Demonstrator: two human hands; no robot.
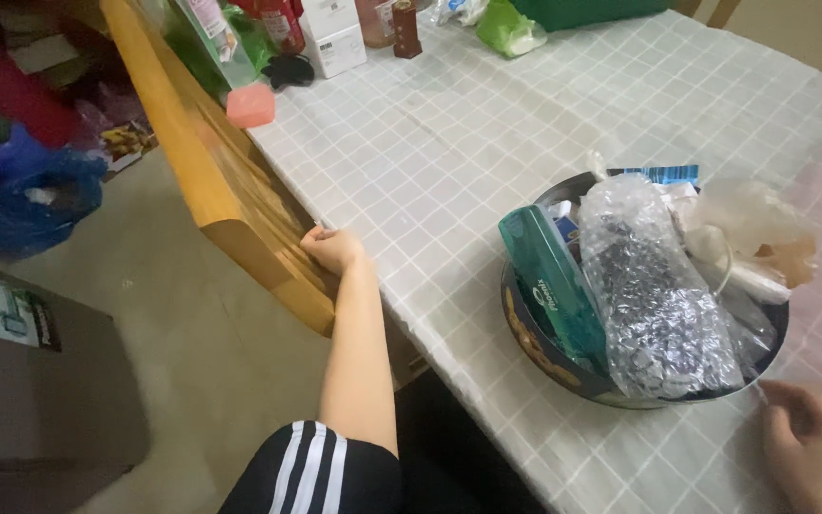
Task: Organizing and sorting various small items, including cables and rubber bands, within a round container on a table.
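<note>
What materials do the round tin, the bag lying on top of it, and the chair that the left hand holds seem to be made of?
The round tin looks like printed metal, with a thin grey rim. The bag seems to be clear bubble plastic, crinkled and shiny. The chair under the left hand appears to be varnished wood, orange-brown with visible grain.

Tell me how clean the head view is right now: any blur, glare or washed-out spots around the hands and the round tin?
Head view: the right hand at the lower right corner is motion-blurred, its fingers smeared; the left hand gripping the wooden chair back is fairly sharp; the bubble wrap bag in the round tin shows small glints; the tablecloth is evenly lit, with a pinkish cast at the right edge.
</note>
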